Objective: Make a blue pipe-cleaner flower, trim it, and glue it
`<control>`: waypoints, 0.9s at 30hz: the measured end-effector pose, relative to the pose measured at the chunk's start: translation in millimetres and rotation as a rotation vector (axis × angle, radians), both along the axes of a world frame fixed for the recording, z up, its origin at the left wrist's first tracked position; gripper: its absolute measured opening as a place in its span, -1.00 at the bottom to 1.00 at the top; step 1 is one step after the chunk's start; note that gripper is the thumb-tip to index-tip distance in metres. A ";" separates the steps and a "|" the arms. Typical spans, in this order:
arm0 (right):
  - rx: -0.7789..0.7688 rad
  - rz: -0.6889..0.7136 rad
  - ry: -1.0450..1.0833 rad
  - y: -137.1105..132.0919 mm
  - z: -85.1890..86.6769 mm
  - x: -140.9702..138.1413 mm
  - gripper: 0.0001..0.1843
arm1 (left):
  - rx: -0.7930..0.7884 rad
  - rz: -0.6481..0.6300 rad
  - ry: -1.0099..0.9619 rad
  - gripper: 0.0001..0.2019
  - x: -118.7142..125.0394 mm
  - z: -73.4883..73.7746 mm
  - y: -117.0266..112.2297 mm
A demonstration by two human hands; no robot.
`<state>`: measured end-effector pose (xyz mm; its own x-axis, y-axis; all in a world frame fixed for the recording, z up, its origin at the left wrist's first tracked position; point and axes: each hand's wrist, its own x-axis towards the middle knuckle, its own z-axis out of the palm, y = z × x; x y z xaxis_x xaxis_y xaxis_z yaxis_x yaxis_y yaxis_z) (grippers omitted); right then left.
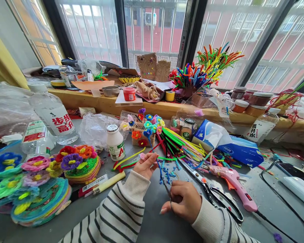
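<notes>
My left hand pinches a blue pipe cleaner stem between thumb and fingertips. The stem runs up toward a dark blue flower, which overlaps the basket behind it. In my right hand is a small pair of scissors, its thin blades pointing up at the stem's lower end. Whether the blades touch the stem I cannot tell. Blue fuzzy snippets lie on the table just beyond my hands. A small woven basket holds several pipe cleaner flowers.
Large scissors and a pink glue gun with its cord lie to the right. Loose pipe cleaners spread behind my hands. At left are a white bottle, coiled flower pieces and a cutter knife. A tissue pack sits back right.
</notes>
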<state>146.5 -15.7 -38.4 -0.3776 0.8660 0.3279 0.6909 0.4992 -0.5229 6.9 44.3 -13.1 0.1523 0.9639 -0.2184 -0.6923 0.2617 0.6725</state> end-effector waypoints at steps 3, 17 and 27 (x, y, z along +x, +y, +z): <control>-0.030 -0.026 -0.020 -4.0 3.7 -1.4 -0.45 | -0.012 -0.002 0.003 -0.82 2.9 1.2 -1.3; 0.072 -0.035 -0.033 2.8 -6.2 0.7 -0.47 | 0.022 0.022 -0.022 -0.85 1.4 -1.5 -1.0; -0.023 -0.089 -0.087 -3.5 6.6 -1.0 -0.43 | 0.028 0.000 -0.016 -0.84 2.7 0.8 -3.5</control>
<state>145.5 -19.2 -31.8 -0.3254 0.9042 0.2766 0.7750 0.4226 -0.4699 9.7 40.8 -12.3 0.1556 0.9697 -0.1886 -0.7027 0.2428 0.6688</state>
